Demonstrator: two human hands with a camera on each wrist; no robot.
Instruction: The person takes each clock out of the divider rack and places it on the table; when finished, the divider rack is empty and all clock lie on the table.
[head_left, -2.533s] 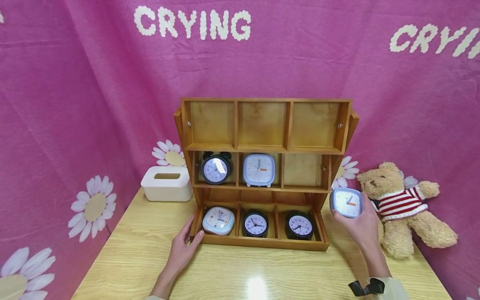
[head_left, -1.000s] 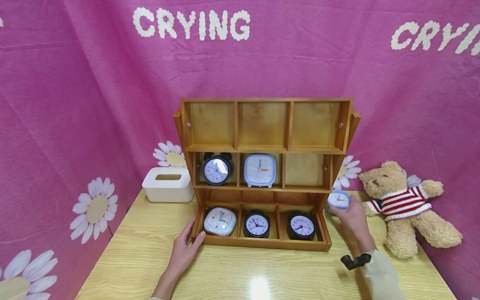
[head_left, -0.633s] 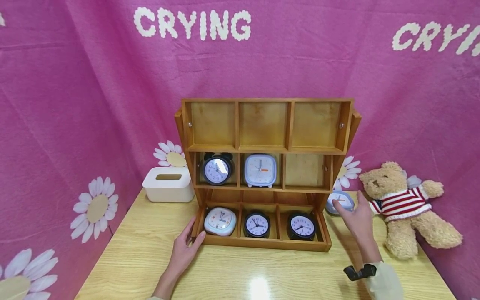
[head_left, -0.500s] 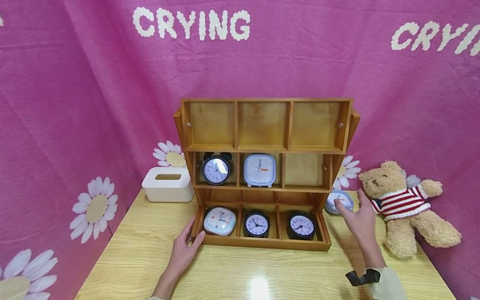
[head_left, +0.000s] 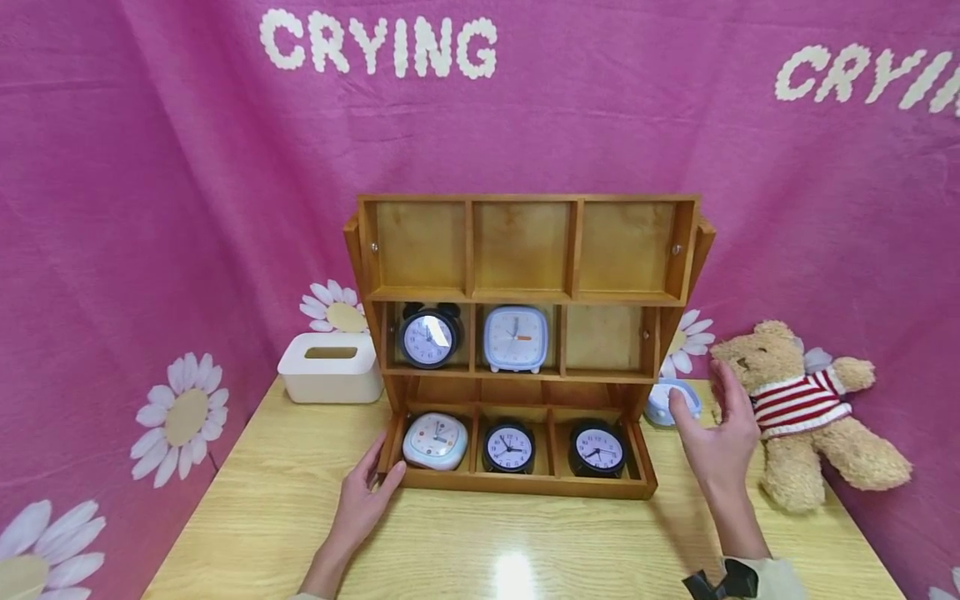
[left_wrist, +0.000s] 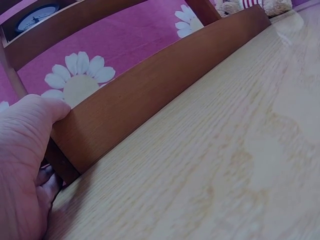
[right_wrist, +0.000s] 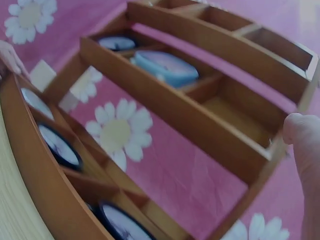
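A wooden three-tier shelf (head_left: 525,482) stands on the table, with square compartments. My left hand (head_left: 360,500) grips its lower left corner, thumb at the front board and fingers along the side; the left wrist view shows the thumb (left_wrist: 47,107) at the board's end. My right hand (head_left: 720,442) is raised beside the shelf's right side, thumb and fingers spread, holding nothing. Just past its thumb a light blue alarm clock (head_left: 662,407) lies face up on the table, partly hidden. Another blue clock (head_left: 516,337) stands in the middle tier.
A black twin-bell clock (head_left: 428,337) is in the middle tier. The bottom tier holds a white-and-blue clock (head_left: 435,442) and two black clocks (head_left: 509,447). A white tissue box (head_left: 330,379) stands left; a teddy bear (head_left: 798,404) sits right. Pink cloth (head_left: 600,100) hangs behind.
My right hand has lowered the light blue alarm clock onto the table right of the shelf, let it go and lifted back with fingers spread. The left hand has stayed at the corner.
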